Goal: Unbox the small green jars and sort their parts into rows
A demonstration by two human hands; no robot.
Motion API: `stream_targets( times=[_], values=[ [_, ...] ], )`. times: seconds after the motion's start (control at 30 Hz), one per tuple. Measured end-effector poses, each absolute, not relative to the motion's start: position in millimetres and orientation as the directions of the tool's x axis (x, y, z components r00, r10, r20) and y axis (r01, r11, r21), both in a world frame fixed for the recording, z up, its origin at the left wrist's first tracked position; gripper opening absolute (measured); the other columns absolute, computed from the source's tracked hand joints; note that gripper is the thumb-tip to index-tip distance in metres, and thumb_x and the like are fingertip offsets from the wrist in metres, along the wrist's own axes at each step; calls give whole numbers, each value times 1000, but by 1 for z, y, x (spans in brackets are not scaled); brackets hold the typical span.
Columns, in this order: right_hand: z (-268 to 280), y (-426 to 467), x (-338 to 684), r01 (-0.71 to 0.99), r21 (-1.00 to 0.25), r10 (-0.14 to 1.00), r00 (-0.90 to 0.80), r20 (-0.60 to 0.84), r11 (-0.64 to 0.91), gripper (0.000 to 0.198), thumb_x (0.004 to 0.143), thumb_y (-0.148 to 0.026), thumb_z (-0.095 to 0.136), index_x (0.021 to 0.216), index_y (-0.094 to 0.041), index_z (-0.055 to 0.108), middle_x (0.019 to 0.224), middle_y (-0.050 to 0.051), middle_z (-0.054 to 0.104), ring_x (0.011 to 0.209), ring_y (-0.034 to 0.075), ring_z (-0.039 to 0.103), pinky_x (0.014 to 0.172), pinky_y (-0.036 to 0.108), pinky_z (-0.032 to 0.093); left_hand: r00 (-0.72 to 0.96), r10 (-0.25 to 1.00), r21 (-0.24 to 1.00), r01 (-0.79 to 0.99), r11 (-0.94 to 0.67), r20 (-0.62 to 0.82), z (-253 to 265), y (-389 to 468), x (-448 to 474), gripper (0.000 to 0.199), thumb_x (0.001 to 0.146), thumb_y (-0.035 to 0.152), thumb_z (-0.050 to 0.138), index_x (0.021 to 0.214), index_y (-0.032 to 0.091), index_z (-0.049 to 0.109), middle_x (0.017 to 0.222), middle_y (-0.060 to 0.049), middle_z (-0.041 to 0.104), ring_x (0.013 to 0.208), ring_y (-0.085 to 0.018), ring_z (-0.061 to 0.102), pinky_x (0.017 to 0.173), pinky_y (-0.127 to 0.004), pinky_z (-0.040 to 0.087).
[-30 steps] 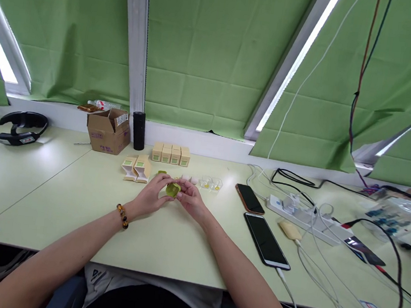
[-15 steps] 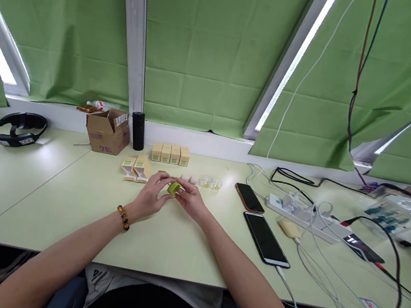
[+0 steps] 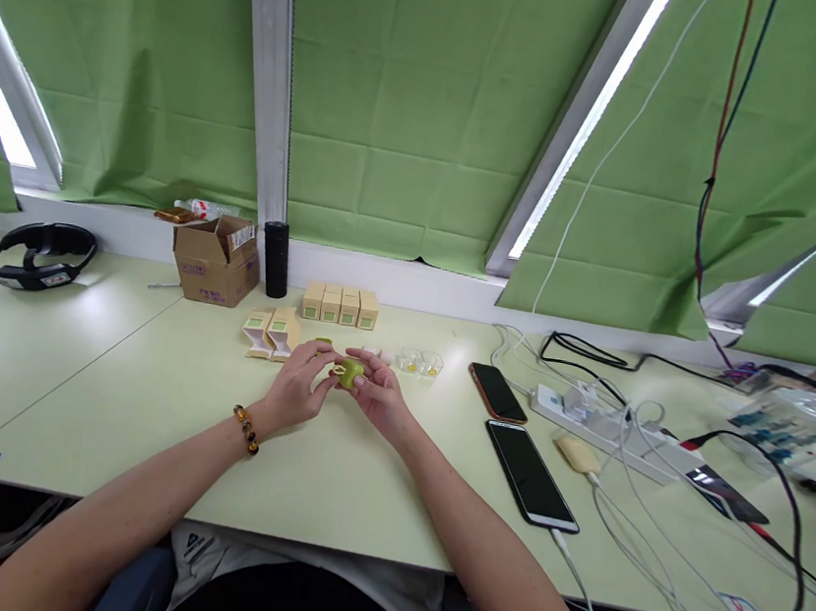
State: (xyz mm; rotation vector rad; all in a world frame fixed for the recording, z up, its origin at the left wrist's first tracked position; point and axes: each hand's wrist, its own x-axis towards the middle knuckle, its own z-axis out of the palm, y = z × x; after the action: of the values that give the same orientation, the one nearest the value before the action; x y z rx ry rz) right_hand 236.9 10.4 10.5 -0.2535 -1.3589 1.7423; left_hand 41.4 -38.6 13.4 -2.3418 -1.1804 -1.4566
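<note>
Above the table's middle, my right hand [image 3: 382, 403] grips a small round green case [image 3: 350, 374] between thumb and fingers. From the other side, my left hand [image 3: 296, 383] pinches at the case, where a pale loop sticks out toward its fingertips. Just behind the hands, another bit of green is mostly hidden by my left fingers. To the left of it stand two small cream boxes [image 3: 284, 332] with open flaps. Clear plastic cups [image 3: 420, 363] with yellow spots inside sit beyond my right hand, beside small whitish pieces [image 3: 387, 356] partly covered by its fingers.
Several closed cream boxes [image 3: 341, 305] line up at the back, near a black cylinder [image 3: 276, 261] and a cardboard box [image 3: 215, 267]. Two phones [image 3: 531, 475], a power strip [image 3: 607, 434] and tangled cables lie on the right. A black headset [image 3: 43, 257] rests far left.
The green case has turned between my fingers: its open ring side showed before, and now its rounded side and pale loop show. Both hands stay in nearly the same place.
</note>
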Motion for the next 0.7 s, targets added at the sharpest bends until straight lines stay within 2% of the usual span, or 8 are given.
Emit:
stream_targets(
  times=[0.17, 0.4, 0.7],
  values=[
    [7, 14, 237, -519, -855, 740, -576, 346, -5, 43, 78, -34, 88, 116, -23, 71, 107, 7, 76, 93, 23, 72, 94, 47, 60, 211, 515, 275, 650, -709, 831, 8, -31, 41, 19, 101, 22, 57, 115, 23, 69, 106, -10, 73, 103, -24, 68, 92, -44, 57],
    [3, 15, 235, -502, -865, 742, -579, 338, 2, 45, 77, -36, 89, 116, -22, 73, 111, 8, 77, 96, 23, 72, 92, 45, 62, 182, 477, 279, 614, -739, 860, 10, -31, 42, 14, 101, 23, 60, 100, 22, 73, 94, -9, 77, 90, -22, 71, 82, -39, 59],
    [3, 15, 236, -501, -865, 743, -569, 353, 27, 49, 77, -37, 88, 121, -24, 69, 114, 8, 76, 99, 24, 72, 94, 46, 60, 173, 489, 295, 612, -733, 855, 9, -30, 42, 14, 101, 25, 61, 102, 22, 75, 95, -8, 78, 91, -22, 72, 85, -41, 60]
  ],
)
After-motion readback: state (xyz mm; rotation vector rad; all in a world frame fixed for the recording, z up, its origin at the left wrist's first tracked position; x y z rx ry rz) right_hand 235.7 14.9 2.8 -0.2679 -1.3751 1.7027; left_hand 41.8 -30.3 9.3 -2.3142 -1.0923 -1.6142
